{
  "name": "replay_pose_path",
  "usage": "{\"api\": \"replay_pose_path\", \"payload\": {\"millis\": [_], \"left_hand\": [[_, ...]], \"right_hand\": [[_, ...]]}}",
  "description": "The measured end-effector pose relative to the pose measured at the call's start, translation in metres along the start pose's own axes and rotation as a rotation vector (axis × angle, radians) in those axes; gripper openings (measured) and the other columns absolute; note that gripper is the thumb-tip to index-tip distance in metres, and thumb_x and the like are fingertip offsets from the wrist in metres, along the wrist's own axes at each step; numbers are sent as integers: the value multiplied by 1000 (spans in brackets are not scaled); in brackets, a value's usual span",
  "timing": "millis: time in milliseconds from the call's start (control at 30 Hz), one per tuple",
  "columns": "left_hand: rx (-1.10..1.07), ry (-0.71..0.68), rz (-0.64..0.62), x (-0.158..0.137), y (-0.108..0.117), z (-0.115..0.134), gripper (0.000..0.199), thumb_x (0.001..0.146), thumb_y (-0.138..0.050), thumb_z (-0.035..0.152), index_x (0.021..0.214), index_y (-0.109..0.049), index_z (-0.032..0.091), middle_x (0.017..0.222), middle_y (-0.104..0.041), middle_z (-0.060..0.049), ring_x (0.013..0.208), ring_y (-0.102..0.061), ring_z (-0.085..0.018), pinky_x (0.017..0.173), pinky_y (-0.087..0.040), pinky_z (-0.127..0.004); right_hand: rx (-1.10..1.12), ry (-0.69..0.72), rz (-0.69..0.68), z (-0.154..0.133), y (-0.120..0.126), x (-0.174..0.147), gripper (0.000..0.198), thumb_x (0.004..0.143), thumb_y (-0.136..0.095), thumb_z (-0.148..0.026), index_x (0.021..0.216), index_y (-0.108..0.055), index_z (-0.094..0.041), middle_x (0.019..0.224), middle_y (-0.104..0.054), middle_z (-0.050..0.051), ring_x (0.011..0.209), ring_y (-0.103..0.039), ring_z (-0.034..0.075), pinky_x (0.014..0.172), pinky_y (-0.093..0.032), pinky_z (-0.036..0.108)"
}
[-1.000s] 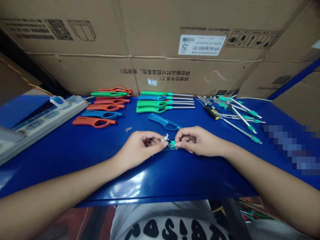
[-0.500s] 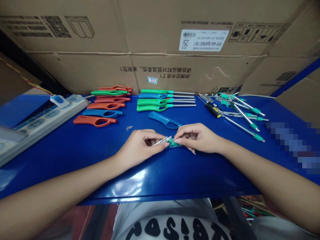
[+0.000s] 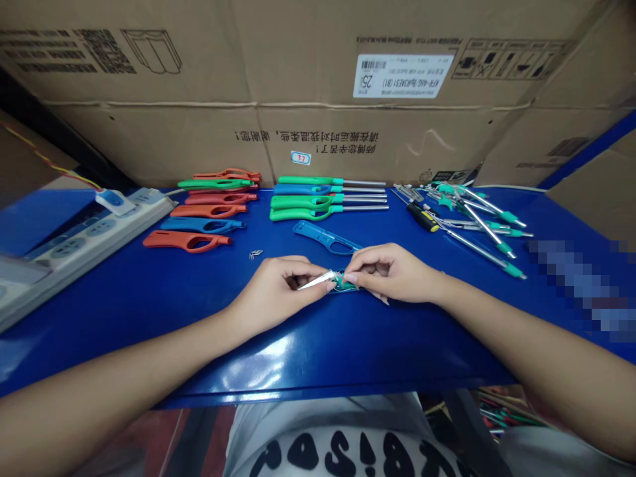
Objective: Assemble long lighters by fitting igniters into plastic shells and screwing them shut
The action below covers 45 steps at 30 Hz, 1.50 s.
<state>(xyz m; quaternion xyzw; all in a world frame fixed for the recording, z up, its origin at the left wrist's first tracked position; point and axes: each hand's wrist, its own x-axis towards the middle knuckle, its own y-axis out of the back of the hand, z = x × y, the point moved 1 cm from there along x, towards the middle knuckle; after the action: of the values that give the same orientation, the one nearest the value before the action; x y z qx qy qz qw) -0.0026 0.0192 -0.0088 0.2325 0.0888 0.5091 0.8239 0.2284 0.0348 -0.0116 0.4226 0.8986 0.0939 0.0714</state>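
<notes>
Between the thumb and fingers of my left hand is a pale, shiny, clear-looking lighter fuel tank, slanting up to the right. My right hand meets it at the tank's end, its fingertips pinching a small green lighter part. Thin wires or a bluish edge show under that part, but the fingers hide most of it. Just behind my hands lies a blue lighter handle shell, its looped end close to my right fingers. Several small screws lie beyond my left hand.
Orange, green and blue handle shells are stacked at the back left, beside a power strip. Lighters with metal tubes lie at the back middle. A screwdriver and loose tubes with green ends lie right. A cardboard box stands behind.
The tank has turned slightly in my left fingers and its face now looks whiter. Both hands stay in nearly the same place. The view has shifted a little.
</notes>
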Motion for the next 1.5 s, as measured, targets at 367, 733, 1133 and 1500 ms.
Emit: {"api": "replay_pose_path", "payload": {"millis": [367,733,1133,1500], "left_hand": [[-17,17,-23,-1,0,2,23,86,-73,36,99,-83,19,79,-68,-4,62,-53,-11,53,-36,-22],[-24,21,-38,0,-1,1,25,87,-72,39,96,-82,18,78,-67,-4,63,-53,-12,53,-37,-22],[-54,47,-51,-1,-1,3,27,87,-72,40,98,-82,18,78,-65,-4,64,-52,-12,54,-36,-23],[-41,31,-73,-1,-2,2,26,89,-71,40,100,-82,19,78,-65,-4,64,-53,-12,55,-37,-24]], "right_hand": [[12,-26,38,2,0,-2,36,86,-74,-49,92,-70,-13,66,-59,-3,43,-51,5,37,-42,18],[-58,100,60,-1,1,0,29,87,-74,-42,88,-75,-13,74,-65,1,59,-53,8,52,-43,21],[-31,50,39,-3,1,0,31,87,-73,-44,87,-72,-13,74,-63,0,52,-48,6,46,-38,21],[-65,93,38,-2,1,0,24,89,-71,-36,88,-73,-13,74,-62,0,59,-51,8,52,-40,22]]}}
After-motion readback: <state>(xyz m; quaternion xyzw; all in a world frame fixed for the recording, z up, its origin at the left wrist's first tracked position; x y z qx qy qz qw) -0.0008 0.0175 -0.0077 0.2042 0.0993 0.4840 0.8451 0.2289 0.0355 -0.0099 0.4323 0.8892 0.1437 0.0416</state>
